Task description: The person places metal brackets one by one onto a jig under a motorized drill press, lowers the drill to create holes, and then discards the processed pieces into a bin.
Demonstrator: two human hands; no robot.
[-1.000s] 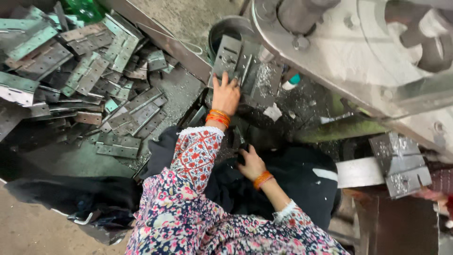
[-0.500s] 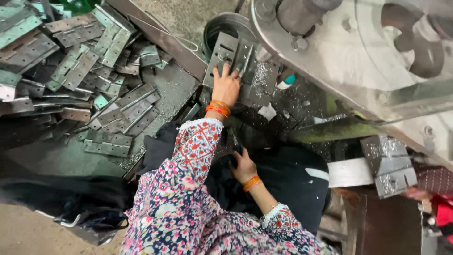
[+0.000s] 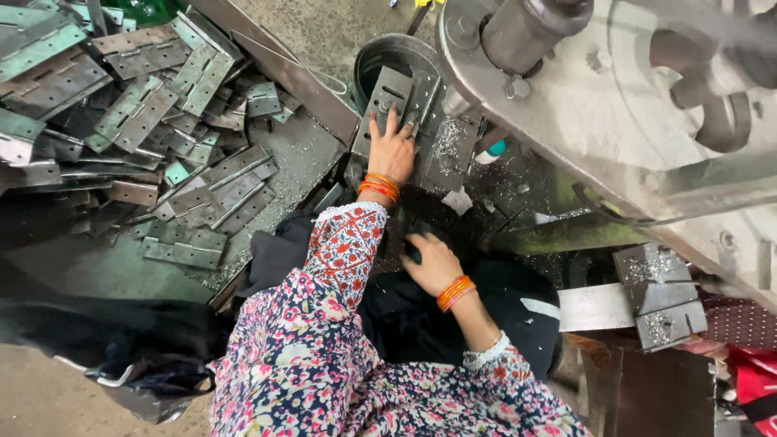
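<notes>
Left hand (image 3: 392, 150) lies flat, fingers spread, on a slotted metal plate (image 3: 387, 103) at the press; nothing gripped. Right hand (image 3: 432, 260) rests loosely curled on dark cloth (image 3: 405, 324), grip unclear. Big heap of hinge plates (image 3: 146, 105) lies unworked to the left, so mostly to do.

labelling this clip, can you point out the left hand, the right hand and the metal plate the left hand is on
left hand (image 3: 392, 152), head view, back of the hand
right hand (image 3: 434, 260), head view, back of the hand
metal plate (image 3: 387, 95), head view, flat slotted face above the fingertips
</notes>
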